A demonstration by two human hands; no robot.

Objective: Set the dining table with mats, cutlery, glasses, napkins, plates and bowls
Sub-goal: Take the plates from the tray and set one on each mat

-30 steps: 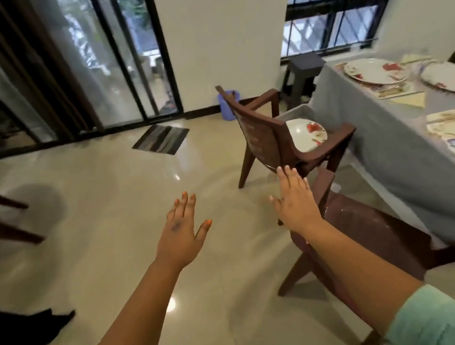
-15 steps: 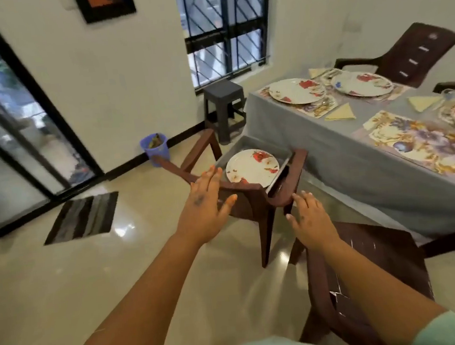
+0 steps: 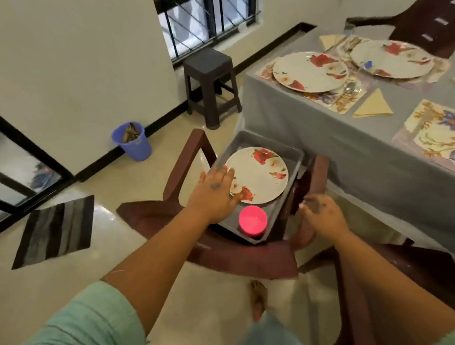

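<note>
- the left hand (image 3: pixel 217 189) lies flat with straight fingers on the near edge of a flowered plate (image 3: pixel 259 175).
- the plate sits in a grey tray (image 3: pixel 294 163) on a brown chair (image 3: pixel 186 159).
- a pink cup (image 3: pixel 252 219) stands in the tray too, just beside the plate.
- the right hand (image 3: pixel 322 213) hangs by the tray, fingers loosely bent, holding nothing.
- the table (image 3: pixel 327 136) has two plates (image 3: pixel 309 73) on mats (image 3: pixel 443 137), and folded napkins (image 3: pixel 373 104).

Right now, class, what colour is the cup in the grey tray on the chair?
Bright pink. The cup shows best, and only, in the head view.
</note>
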